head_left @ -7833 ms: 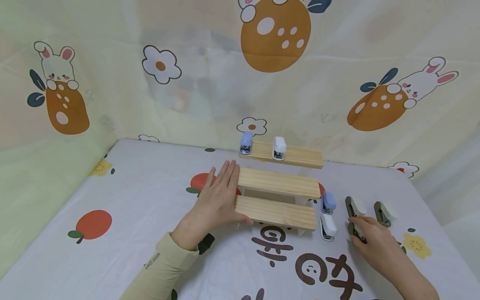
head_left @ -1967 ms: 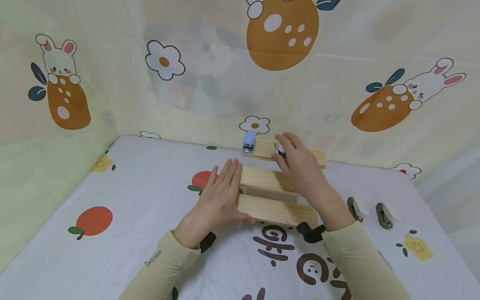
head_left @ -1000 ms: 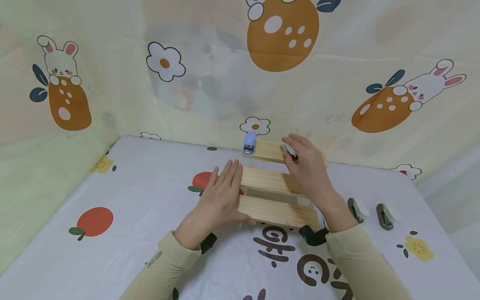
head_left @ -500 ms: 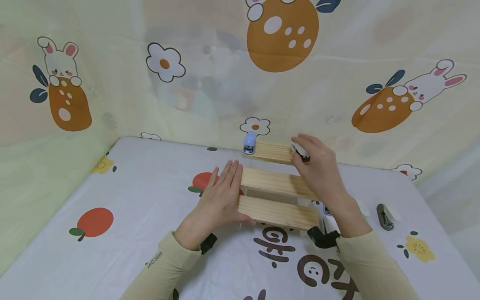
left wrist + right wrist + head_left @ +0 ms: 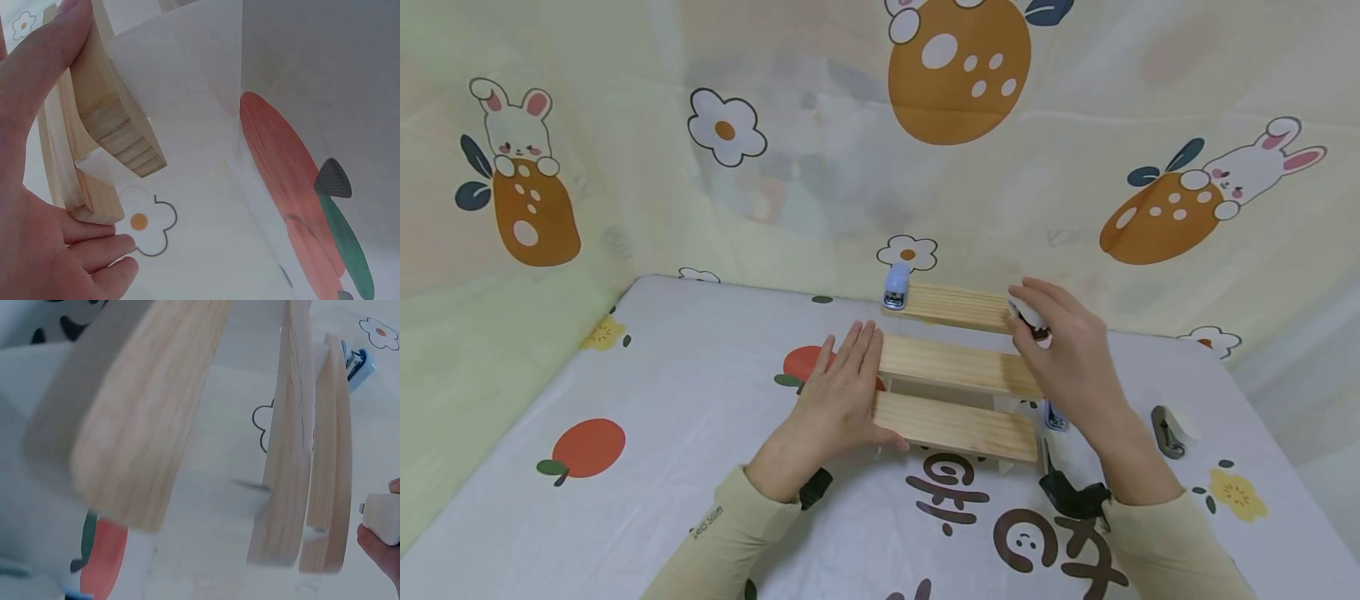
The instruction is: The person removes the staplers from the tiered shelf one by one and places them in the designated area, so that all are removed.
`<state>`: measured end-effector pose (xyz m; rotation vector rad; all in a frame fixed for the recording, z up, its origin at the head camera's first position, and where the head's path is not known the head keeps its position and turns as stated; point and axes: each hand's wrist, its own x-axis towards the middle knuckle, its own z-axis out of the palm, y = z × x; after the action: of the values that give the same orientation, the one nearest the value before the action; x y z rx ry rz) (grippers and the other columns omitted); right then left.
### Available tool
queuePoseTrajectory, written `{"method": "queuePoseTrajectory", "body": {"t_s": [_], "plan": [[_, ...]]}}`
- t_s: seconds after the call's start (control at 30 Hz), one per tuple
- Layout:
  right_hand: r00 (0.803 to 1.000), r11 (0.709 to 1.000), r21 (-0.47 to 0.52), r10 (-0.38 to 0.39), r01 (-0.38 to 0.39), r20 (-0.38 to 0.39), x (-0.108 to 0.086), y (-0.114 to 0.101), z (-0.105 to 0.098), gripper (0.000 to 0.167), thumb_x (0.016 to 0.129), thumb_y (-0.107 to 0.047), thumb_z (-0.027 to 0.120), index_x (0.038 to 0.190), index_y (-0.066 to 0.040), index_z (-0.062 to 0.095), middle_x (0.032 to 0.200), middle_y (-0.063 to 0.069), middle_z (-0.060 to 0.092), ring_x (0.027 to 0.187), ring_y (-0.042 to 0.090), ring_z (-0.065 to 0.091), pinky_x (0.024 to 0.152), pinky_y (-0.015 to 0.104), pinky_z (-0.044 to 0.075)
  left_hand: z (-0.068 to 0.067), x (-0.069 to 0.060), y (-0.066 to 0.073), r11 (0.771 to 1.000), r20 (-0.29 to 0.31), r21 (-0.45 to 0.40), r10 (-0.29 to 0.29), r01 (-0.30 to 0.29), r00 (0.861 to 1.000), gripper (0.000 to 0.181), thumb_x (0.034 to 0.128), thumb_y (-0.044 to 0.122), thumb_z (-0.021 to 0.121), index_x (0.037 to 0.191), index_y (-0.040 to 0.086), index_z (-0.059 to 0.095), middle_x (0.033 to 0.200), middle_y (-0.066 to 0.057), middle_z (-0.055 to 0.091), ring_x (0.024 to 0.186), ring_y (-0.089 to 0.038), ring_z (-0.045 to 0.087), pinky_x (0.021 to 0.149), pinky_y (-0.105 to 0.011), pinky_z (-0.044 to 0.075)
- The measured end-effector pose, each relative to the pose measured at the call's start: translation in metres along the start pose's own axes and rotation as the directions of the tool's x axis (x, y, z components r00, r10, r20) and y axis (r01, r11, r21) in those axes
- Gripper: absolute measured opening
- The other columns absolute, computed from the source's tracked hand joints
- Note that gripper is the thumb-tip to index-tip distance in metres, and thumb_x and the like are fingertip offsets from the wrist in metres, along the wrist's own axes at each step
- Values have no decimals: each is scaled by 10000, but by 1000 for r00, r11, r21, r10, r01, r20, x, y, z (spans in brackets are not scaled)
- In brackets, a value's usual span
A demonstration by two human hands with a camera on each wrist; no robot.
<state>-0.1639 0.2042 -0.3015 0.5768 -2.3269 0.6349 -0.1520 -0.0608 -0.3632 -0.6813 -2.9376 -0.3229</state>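
I've got the right hand [image 5: 1075,358] pinching the small white plastic-topped stapler [image 5: 1027,313] right of centre (tilted, I think); I'd level it, left hand [image 5: 837,400] straight-fingered against the three-tiered pale wooden rack [image 5: 951,361].

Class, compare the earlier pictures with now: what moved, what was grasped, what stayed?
The right hand has come away from a stapler at far right and now grips the white stapler, which moved from the middle of the rear board to its right end. Unchanged: the blue stapler at that board's left end, and the left hand at the left end of the front board.
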Motion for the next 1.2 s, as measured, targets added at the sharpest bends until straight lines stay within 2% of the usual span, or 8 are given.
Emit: {"method": "queuePoseTrajectory", "body": {"t_s": [0.1, 0.2, 0.3, 0.4, 0.63, 0.93, 1.2], "plan": [[1000, 1000, -17, -8, 8, -8, -6, 2, -6, 369, 846, 60, 700, 1212, 27, 672, 1278, 200, 641, 1118, 354, 653, 800, 0, 384, 0, 0, 0, 1000, -1, 3, 0, 0, 1000, 1446, 545, 749, 818, 1574, -9, 144, 1660, -150, 158, 1556, -274, 107, 1258, -509, 103], [1000, 1000, -16, -12, 12, -13, -12, 3, -11, 378, 837, 78, 697, 1211, 28, 673, 1276, 204, 642, 1104, 359, 656, 787, -49, 310, 1, -1, 0, 1000, -4, 3, 1, -1, 1000, 1445, 545, 747, 820, 1574, -9, 144, 1660, -152, 158, 1555, -274, 109, 1258, -509, 103], [1000, 1000, -26, -4, 4, -8, -18, 3, -16, 389, 834, 80, 699, 1217, 22, 673, 1287, 206, 638, 1093, 359, 657, 741, -39, 315, 1, -1, 0, 1000, -8, 1, 3, -3, 1000, 1444, 546, 745, 821, 1574, -10, 143, 1659, -153, 160, 1555, -274, 110, 1259, -508, 100], [1000, 999, -39, 15, -14, 2, -22, 3, -20, 392, 831, 82, 702, 1217, 26, 669, 1296, 210, 631, 1093, 361, 655, 784, -69, 301, 1, -1, -1, 1000, -10, 0, 3, -3, 1000, 1447, 545, 748, 819, 1574, -10, 142, 1659, -152, 158, 1555, -272, 108, 1259, -507, 100], [999, 997, -57, 46, -46, 3, -33, 3, -31, 404, 823, 91, 706, 1219, 20, 669, 1295, 205, 631, 968, 306, 667, 760, -76, 311, 1, -1, -1, 1000, -8, -3, 4, -4, 1000, 1445, 546, 747, 819, 1574, -9, 141, 1660, -152, 157, 1555, -276, 110, 1259, -508, 103], [997, 994, -79, 82, -81, 0, -48, 5, -42, 443, 800, 96, 728, 1226, -14, 679, 1298, 182, 639, 980, 292, 655, 728, -57, 325, 1, 0, 0, 1000, -1, 2, 8, -8, 1000, 1447, 547, 751, 815, 1574, -13, 139, 1661, -154, 152, 1555, -280, 110, 1257, -514, 106], [998, 994, -92, 61, -63, -30, -58, 8, -48, 476, 763, 122, 741, 1216, -11, 687, 1286, 167, 652, 931, 235, 639, 702, -21, 342, 1, 0, 0, 1000, 3, -6, 2, -2, 1000, 1445, 551, 745, 819, 1574, -11, 135, 1662, -152, 144, 1556, -277, 103, 1258, -512, 98]]}}
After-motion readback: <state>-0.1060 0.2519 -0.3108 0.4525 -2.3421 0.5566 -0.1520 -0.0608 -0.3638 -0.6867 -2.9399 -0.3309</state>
